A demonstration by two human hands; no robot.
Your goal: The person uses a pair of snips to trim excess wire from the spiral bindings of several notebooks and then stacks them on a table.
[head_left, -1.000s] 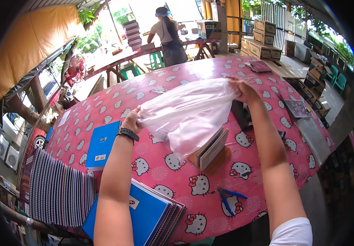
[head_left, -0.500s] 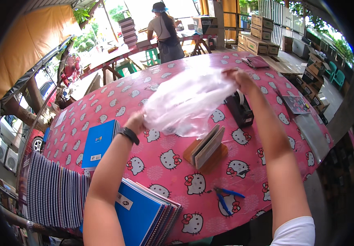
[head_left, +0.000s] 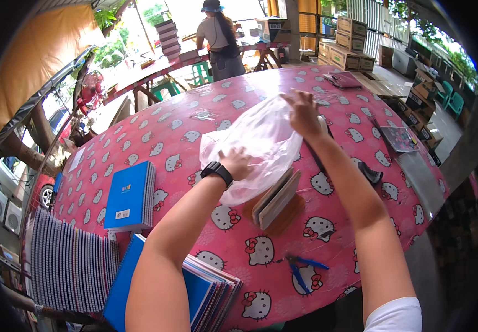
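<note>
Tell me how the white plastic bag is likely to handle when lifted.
The white plastic bag will probably flop rather than hold a shape, since it lies in loose, soft creases. It is likely light for its size, as its film looks thin and translucent. Its smooth sheen suggests it may feel somewhat slippery.

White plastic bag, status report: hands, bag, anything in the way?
Left hand on white plastic bag, fingers spread; right hand at its far edge, grip unclear. Bag rumpled over pink tablecloth. Wooden stand close by.
</note>
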